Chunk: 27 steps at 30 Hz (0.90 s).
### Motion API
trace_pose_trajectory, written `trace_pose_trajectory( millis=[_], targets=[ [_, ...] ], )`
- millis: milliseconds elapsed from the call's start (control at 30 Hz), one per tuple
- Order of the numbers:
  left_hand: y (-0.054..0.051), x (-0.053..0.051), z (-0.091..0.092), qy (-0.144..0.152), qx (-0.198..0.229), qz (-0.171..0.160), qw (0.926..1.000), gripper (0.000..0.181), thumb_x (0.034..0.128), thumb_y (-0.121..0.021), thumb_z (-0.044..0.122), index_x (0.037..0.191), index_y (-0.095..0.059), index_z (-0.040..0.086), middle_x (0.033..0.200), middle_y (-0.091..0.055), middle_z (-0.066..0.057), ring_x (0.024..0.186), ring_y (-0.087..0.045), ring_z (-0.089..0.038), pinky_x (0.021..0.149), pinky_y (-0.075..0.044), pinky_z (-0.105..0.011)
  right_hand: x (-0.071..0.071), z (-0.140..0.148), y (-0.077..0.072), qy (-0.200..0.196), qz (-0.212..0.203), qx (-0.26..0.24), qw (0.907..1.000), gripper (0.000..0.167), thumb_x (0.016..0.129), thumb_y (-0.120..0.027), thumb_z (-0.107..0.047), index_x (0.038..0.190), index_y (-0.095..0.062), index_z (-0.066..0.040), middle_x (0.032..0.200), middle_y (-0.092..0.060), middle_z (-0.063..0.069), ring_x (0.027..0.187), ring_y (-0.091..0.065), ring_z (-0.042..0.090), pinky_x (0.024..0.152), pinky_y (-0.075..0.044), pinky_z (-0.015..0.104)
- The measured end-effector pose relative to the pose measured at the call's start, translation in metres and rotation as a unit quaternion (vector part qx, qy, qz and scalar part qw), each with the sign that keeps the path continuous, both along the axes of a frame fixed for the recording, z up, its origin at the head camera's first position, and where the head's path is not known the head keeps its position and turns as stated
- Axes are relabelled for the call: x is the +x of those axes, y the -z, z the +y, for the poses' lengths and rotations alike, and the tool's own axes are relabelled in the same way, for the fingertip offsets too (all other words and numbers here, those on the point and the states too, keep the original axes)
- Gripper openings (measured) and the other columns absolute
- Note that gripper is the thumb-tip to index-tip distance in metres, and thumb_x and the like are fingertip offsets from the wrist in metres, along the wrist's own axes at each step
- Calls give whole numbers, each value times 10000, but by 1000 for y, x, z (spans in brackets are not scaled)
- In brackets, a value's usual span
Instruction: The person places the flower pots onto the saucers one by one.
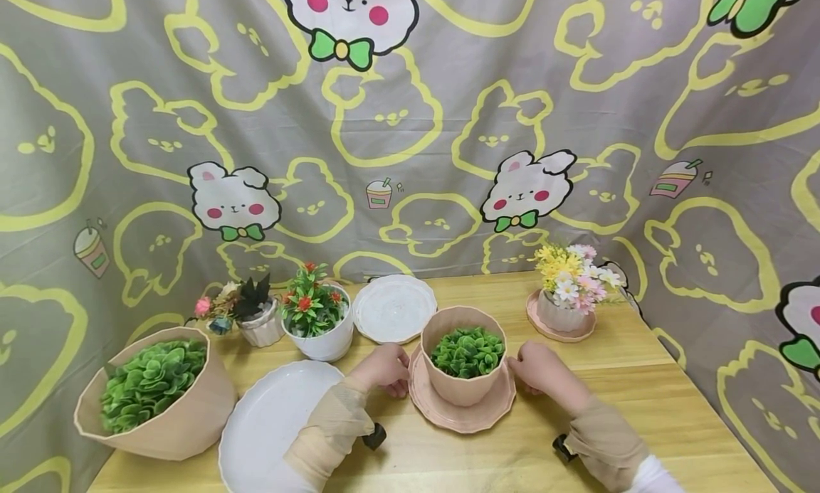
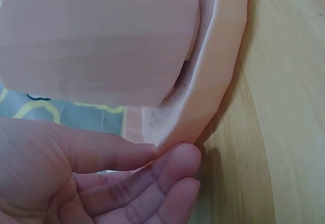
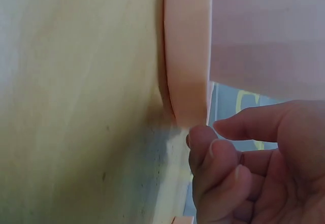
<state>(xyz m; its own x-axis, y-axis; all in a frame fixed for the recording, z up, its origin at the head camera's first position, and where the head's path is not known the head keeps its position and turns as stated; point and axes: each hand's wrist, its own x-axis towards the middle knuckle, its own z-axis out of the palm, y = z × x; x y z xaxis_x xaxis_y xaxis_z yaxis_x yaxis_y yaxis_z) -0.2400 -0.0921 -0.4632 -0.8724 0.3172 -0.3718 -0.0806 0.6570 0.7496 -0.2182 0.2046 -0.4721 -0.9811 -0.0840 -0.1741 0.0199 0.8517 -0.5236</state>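
A pink plant saucer [image 1: 463,420] sits on the wooden table, and a pink faceted pot [image 1: 464,388] with green leaves [image 1: 468,352] stands upright in it. On the saucer's left side, my left hand [image 1: 386,368] pinches the rim; in the left wrist view the thumb [image 2: 114,153] lies on the inner side and curled fingers [image 2: 175,176] on the outer. My right hand [image 1: 537,367] is at the opposite rim. Its thumb [image 3: 254,122] and curled fingertips [image 3: 218,158] meet at the saucer's edge [image 3: 188,56] in the right wrist view.
Left stand a large pink pot [image 1: 186,407], a white saucer [image 1: 269,415] under my left forearm, a white pot [image 1: 327,345] with red flowers and a small flower pot [image 1: 263,329]. Behind lies another white saucer [image 1: 395,309]. Back right, a white flower pot [image 1: 560,312] stands on a pink saucer.
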Motion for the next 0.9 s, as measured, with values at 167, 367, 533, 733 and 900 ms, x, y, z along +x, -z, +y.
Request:
trace_pose_trajectory(
  millis=[167,367,533,733,900],
  targets=[
    [4,-2,1,-59,69,-48,9999,74,860,-568,-49,934,-569,-43,652,-686,-172,521,-647,-176,534,-580,-327,3,-5,2,-20,34,36,10000,410,957,-526,-197,562,-519,-88,397,-457,-21,349,-438,97,383,-380,233],
    [7,-5,2,-114,169,-166,9997,83,860,-566,-62,942,-565,-46,642,-676,-168,505,-628,-157,536,-581,-321,3,-6,5,-78,157,70,9998,370,936,-529,-117,569,-514,-78,411,-490,-3,345,-458,98,375,-402,235],
    [4,-4,5,-157,269,-224,9993,81,875,-569,-53,956,-571,-52,667,-678,-159,520,-627,-147,559,-587,-327,-2,-3,6,-96,60,18,9999,363,949,-504,-119,591,-529,-70,430,-488,0,377,-471,113,396,-393,233],
    [6,-9,11,-189,310,-220,9991,73,876,-564,-54,944,-585,-68,662,-680,-148,517,-622,-140,555,-584,-313,-11,5,8,-87,-83,-34,9999,372,963,-493,-131,596,-519,-70,451,-480,-3,399,-473,113,407,-394,226],
    [10,-14,16,-293,399,-283,9984,64,880,-563,-48,939,-587,-53,636,-665,-112,507,-609,-131,536,-572,-288,-20,11,8,-115,-244,-82,9996,371,974,-477,-139,618,-541,-56,472,-509,4,421,-491,112,417,-405,220]
  ],
)
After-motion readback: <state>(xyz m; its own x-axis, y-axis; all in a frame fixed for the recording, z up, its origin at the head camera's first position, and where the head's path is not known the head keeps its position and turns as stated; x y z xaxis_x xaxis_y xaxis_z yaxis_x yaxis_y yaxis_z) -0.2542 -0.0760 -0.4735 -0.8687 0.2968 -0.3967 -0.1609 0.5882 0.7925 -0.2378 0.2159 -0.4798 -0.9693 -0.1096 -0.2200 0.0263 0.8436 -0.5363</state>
